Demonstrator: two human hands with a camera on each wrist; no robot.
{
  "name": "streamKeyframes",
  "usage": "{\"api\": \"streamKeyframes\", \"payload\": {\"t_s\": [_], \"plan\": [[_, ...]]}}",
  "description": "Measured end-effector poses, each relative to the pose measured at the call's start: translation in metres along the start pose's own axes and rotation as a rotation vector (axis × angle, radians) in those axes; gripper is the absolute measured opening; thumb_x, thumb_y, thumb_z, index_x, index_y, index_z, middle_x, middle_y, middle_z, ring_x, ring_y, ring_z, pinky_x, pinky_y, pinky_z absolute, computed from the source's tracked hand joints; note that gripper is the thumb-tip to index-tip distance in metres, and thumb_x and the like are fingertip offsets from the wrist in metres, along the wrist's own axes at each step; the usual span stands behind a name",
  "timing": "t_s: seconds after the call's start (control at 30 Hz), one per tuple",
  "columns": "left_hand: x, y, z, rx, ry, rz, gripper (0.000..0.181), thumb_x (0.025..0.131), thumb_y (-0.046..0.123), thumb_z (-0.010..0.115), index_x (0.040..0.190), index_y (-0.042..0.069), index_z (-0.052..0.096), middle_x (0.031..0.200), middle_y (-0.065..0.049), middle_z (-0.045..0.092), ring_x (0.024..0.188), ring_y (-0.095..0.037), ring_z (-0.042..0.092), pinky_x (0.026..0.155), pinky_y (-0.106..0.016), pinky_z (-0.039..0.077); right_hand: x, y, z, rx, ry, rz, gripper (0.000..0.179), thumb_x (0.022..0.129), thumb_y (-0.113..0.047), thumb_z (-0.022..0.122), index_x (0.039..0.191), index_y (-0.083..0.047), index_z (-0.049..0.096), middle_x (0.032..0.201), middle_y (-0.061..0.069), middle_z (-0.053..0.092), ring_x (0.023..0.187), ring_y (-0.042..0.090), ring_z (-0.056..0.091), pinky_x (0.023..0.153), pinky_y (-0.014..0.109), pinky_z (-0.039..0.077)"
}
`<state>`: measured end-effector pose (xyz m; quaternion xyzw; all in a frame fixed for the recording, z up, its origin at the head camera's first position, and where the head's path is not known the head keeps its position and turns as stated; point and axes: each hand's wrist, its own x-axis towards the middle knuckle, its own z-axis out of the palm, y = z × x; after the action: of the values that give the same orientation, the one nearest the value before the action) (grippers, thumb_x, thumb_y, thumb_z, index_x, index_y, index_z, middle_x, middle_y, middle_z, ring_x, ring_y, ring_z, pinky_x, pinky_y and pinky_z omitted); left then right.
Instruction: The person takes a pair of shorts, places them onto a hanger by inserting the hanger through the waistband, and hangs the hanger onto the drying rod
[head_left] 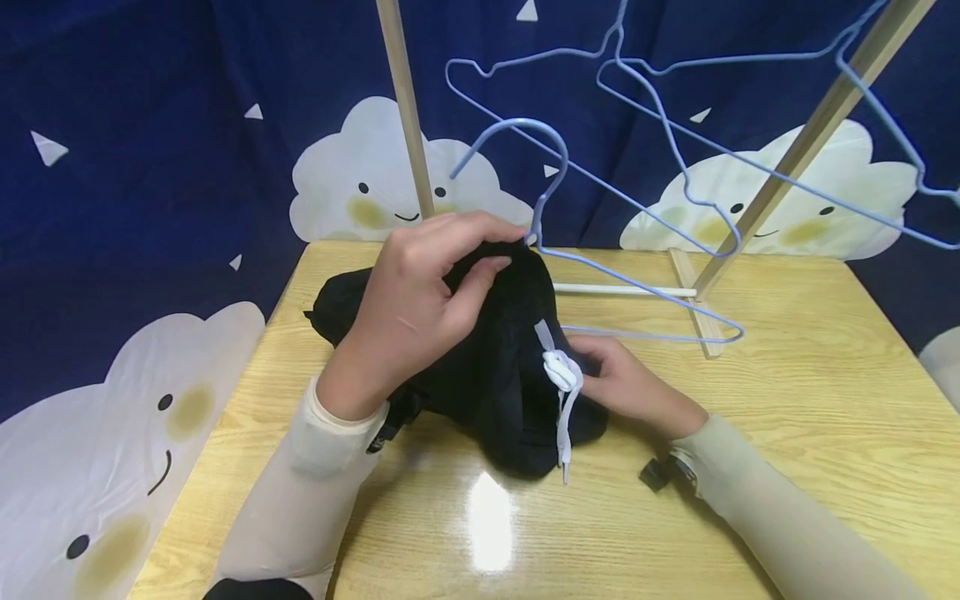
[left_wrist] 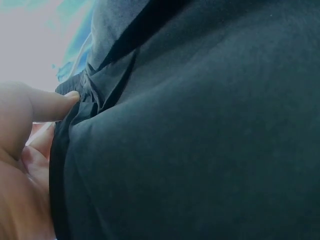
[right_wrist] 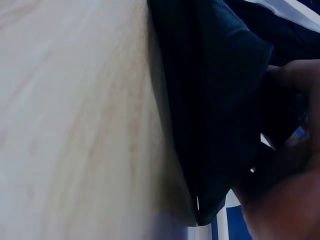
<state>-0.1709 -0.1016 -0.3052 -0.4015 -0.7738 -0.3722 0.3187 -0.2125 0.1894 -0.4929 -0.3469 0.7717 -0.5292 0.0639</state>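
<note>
1. A black garment (head_left: 495, 375) lies bunched on the wooden surface (head_left: 420, 517), left of and in front of a blue hanger (head_left: 565, 158).
2. The hanger runs lengthwise left to right, its right end uncovered, its left end hidden; whether inside or behind the cloth, one cannot tell.
3. The left hand (head_left: 423, 292), nearer the hanger's neck, pinches the garment's top edge.
4. The right hand (head_left: 630, 385), just in front of the hanger's lower bar, grips the garment's right side.
</note>
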Motion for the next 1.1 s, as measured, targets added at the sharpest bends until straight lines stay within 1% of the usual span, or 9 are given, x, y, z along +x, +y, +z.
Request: {"api": "streamKeyframes", "payload": {"t_s": [0.17,0.3,0.4,0.5,0.57,0.77,0.87,1.0,1.1], "plan": [[0.0,0.0,-0.002,0.012,-0.009,-0.009,0.022,0.099,-0.003,0.073,0.119,0.004,0.08,0.116,-0.006,0.083,0.108,-0.017,0.077,0.098,-0.033,0.06,0.001,0.003,-0.001,-0.002,-0.03,0.041,0.024,0.098,0.0,0.076,0.121,-0.009,0.077,0.11,0.004,0.076,0.101,0.017,0.068,0.098,0.023,0.055],[0.001,-0.001,-0.002,0.02,-0.01,-0.011,0.022,0.1,-0.002,0.073,0.12,0.003,0.08,0.115,-0.006,0.083,0.107,-0.018,0.077,0.097,-0.034,0.06,0.001,0.004,-0.004,-0.007,-0.058,0.081,0.023,0.101,-0.003,0.074,0.123,-0.008,0.076,0.112,0.005,0.077,0.102,0.017,0.069,0.099,0.024,0.055],[0.002,-0.001,-0.004,0.021,-0.011,-0.02,0.022,0.1,-0.001,0.074,0.12,0.003,0.08,0.116,-0.006,0.083,0.108,-0.018,0.077,0.098,-0.035,0.06,0.001,0.003,-0.01,-0.025,-0.061,0.099,0.024,0.101,-0.007,0.075,0.125,-0.011,0.076,0.113,0.003,0.077,0.104,0.017,0.069,0.1,0.024,0.055],[0.001,-0.002,-0.005,0.012,-0.009,-0.04,0.022,0.1,-0.001,0.074,0.12,0.003,0.08,0.117,-0.007,0.082,0.11,-0.018,0.077,0.101,-0.035,0.06,0.0,0.001,-0.018,-0.018,-0.046,0.102,0.024,0.102,-0.008,0.075,0.126,-0.013,0.076,0.113,0.003,0.077,0.104,0.017,0.069,0.099,0.024,0.056],[0.001,-0.002,-0.006,0.005,-0.006,-0.051,0.022,0.1,-0.001,0.074,0.121,0.002,0.079,0.117,-0.007,0.082,0.111,-0.018,0.077,0.102,-0.034,0.059,-0.002,-0.001,-0.024,0.021,-0.036,0.11,0.028,0.102,-0.005,0.073,0.129,-0.011,0.075,0.116,0.005,0.077,0.107,0.017,0.069,0.099,0.024,0.056],[-0.001,-0.005,-0.007,0.0,-0.007,-0.067,0.023,0.099,-0.003,0.074,0.121,0.002,0.079,0.118,-0.007,0.082,0.111,-0.018,0.077,0.103,-0.034,0.059,-0.008,-0.003,-0.041,0.071,0.027,0.127,0.037,0.101,0.006,0.06,0.138,0.004,0.067,0.118,0.002,0.076,0.107,0.011,0.069,0.095,0.021,0.057],[0.0,-0.006,-0.007,0.003,-0.01,-0.07,0.022,0.099,-0.002,0.074,0.12,0.002,0.079,0.117,-0.007,0.082,0.111,-0.018,0.077,0.104,-0.033,0.059,-0.01,-0.003,-0.048,0.078,0.054,0.129,0.033,0.103,0.005,0.06,0.135,0.008,0.067,0.112,0.001,0.077,0.101,0.01,0.071,0.09,0.022,0.059],[0.0,-0.006,-0.009,0.0,-0.014,-0.082,0.022,0.099,-0.002,0.074,0.12,0.002,0.079,0.117,-0.007,0.082,0.111,-0.017,0.076,0.104,-0.033,0.059,-0.01,-0.007,-0.054,0.067,0.08,0.122,0.024,0.103,0.005,0.063,0.126,0.004,0.071,0.106,-0.002,0.077,0.095,0.007,0.071,0.086,0.021,0.06],[0.0,-0.007,-0.01,0.005,-0.006,-0.094,0.023,0.099,-0.002,0.073,0.121,0.002,0.079,0.117,-0.007,0.082,0.111,-0.018,0.076,0.104,-0.033,0.059,-0.008,-0.013,-0.06,0.063,0.118,0.081,0.022,0.101,0.008,0.064,0.119,0.001,0.073,0.105,-0.006,0.077,0.095,0.005,0.069,0.085,0.018,0.057]]}}
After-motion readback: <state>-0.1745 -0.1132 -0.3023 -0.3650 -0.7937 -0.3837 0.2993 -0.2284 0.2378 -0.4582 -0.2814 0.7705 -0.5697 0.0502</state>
